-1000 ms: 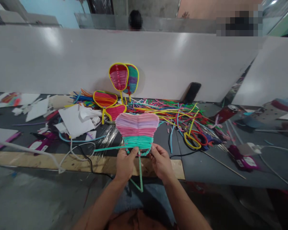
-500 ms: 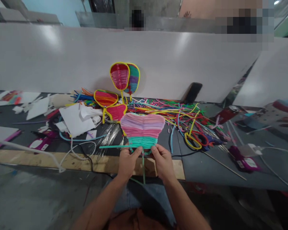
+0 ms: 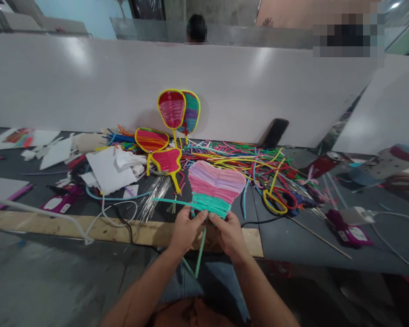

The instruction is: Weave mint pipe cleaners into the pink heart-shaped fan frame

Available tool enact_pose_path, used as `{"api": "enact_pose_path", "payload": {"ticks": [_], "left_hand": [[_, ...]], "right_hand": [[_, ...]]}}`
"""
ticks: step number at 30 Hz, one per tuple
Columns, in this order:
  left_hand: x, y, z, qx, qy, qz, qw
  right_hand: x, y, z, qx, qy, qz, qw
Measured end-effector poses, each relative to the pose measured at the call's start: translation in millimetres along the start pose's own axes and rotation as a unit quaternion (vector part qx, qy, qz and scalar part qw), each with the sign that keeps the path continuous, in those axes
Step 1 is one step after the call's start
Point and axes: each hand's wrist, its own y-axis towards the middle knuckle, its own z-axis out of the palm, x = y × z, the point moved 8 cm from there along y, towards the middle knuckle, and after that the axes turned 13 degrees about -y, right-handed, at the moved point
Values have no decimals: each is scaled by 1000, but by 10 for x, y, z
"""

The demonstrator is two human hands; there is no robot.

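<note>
Between my two hands is a fan-shaped piece of wrapped pipe cleaners point(image 3: 218, 184), banded lilac, pink and teal, tilted to the right. My left hand point(image 3: 187, 227) pinches its lower left edge, thumb on the front. My right hand point(image 3: 230, 229) grips the lower right edge, its thumb close to the left one. A loose teal pipe cleaner point(image 3: 170, 201) sticks out leftward from the teal band. Below the hands another green strand point(image 3: 200, 254) hangs down in a bent V over my lap. The fingers behind the piece are hidden.
Finished yellow-edged fans point(image 3: 171, 109) lean on the white partition point(image 3: 105, 86); more lie below them. A heap of pipe cleaners point(image 3: 221, 154) spreads behind my hands. Yellow-handled scissors point(image 3: 274, 202), a phone point(image 3: 275, 132), a can point(image 3: 329, 161) and white paper point(image 3: 105, 172) lie around. Another person's hand point(image 3: 404, 181) shows at far right.
The banded piece has shifted right and tipped clockwise. My thumbs have come closer together. The loose teal end now points slightly upward, and the hanging strand has swung into a V.
</note>
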Motion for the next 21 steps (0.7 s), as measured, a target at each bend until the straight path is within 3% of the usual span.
{"api": "enact_pose_path", "payload": {"ticks": [5, 12, 21], "left_hand": [[-149, -3, -57, -39, -38, 86, 995], [-266, 21, -148, -48, 41, 156, 986], [-25, 66, -172, -86, -154, 7, 984]], "right_hand": [[88, -20, -98, -52, -87, -52, 993], [175, -67, -144, -76, -190, -93, 974], [121, -58, -111, -52, -109, -103, 987]]}}
